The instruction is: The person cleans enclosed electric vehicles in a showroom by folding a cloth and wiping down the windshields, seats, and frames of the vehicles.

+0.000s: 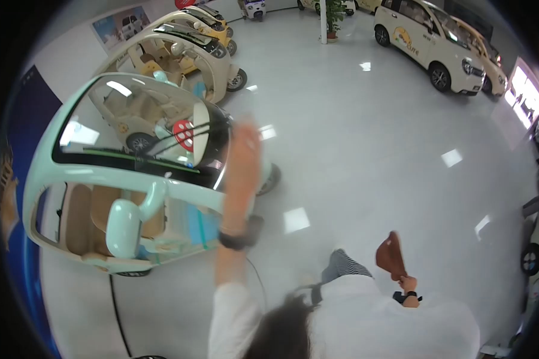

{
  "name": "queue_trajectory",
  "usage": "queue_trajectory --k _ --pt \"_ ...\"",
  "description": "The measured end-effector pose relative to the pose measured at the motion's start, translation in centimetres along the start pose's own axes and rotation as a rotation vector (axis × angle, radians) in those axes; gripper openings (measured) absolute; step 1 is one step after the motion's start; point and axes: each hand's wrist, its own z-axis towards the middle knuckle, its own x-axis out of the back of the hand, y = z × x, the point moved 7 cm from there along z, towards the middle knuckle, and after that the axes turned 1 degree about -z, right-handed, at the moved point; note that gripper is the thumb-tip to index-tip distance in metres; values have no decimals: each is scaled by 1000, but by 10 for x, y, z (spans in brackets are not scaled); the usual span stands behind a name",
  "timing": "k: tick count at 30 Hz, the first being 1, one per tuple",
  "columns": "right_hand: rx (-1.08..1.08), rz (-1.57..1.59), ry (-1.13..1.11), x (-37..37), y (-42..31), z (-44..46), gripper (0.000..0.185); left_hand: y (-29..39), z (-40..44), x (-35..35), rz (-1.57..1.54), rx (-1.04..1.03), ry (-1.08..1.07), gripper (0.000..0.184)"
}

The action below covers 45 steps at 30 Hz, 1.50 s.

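Observation:
Raised in the middle-left of the head view, my left hand [245,140] is smeared by motion and its fingers cannot be made out. A dark band circles that wrist. It appears in front of the windshield edge of a mint-green small vehicle [191,190]; whether it touches the vehicle cannot be told. Low on the right, my right hand [408,283] is closed on the lower end of a brown cloth [390,257], which spreads out above the fingers. A black band is on the right wrist too.
A mint side mirror [124,227] sticks out at the left. Behind stand cream small vehicles [218,72]. A white car [428,45] is at the upper right, a potted plant [333,21] at the top. A dark cable [118,317] lies on the grey floor [353,161].

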Motion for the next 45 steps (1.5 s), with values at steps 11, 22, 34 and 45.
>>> queue_trajectory --k 11,22,34,45 --pt "285 -840 -162 -16 -226 187 27 -313 -407 -206 174 1026 -1145 54" --pt "656 -688 -132 -92 -728 412 22 -315 -242 -265 223 1099 -642 66" --pt "1595 211 -224 -42 -1262 304 19 -312 438 -406 622 336 45 80" --pt "1135 419 -71 -53 -1398 547 22 -331 623 -541 209 -42 -205 74"
